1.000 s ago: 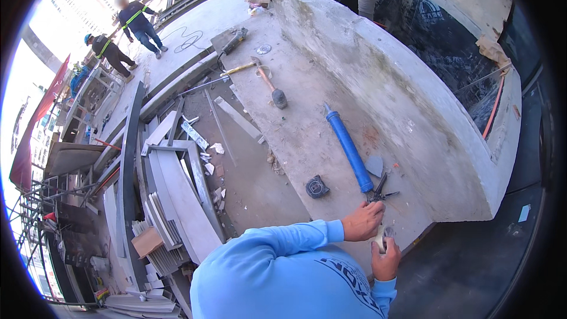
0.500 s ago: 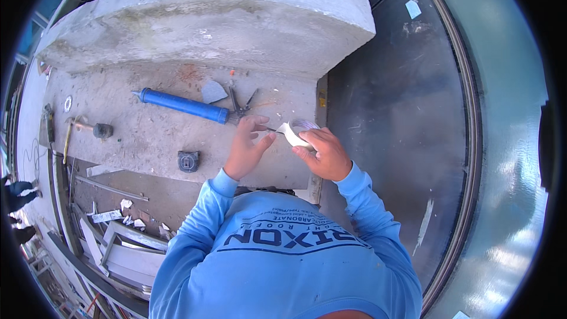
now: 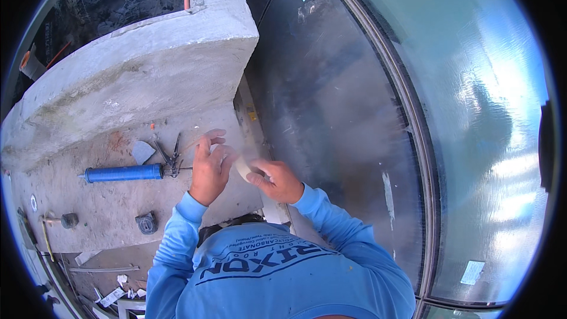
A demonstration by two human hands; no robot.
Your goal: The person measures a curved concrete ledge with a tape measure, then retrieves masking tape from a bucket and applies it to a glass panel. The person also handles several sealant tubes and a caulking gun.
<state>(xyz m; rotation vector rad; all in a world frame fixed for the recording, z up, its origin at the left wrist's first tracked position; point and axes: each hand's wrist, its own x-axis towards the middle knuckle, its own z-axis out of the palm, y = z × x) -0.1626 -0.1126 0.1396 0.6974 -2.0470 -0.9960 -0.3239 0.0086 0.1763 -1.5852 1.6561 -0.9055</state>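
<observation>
A roll of cream masking tape (image 3: 243, 169) is gripped by my right hand (image 3: 277, 182), thumb on its near side; motion blurs the far side. My left hand (image 3: 208, 168) is beside the roll with fingers bent and the thumb close to the tape, seemingly pinching its loose end, though blur softens the contact. Left of my hands, a blue caulking gun (image 3: 124, 173) lies on the concrete ledge (image 3: 177, 201), its dark handle and trigger (image 3: 170, 156) toward me. A grey, flat broken piece (image 3: 142, 152) rests just beyond it.
A tape measure (image 3: 146, 223) and a hammer (image 3: 68, 220) lie on the ledge at left. Beyond rises a raised concrete block (image 3: 159, 65). Dark framed glass panels (image 3: 336, 118) run along the right. Scraps and metal strips (image 3: 112, 296) lie below the ledge at lower left.
The view has swung to the right, so the ledge and tools appear farther left. My left fingers have bent in closer to the tape; the right hand still holds the roll.
</observation>
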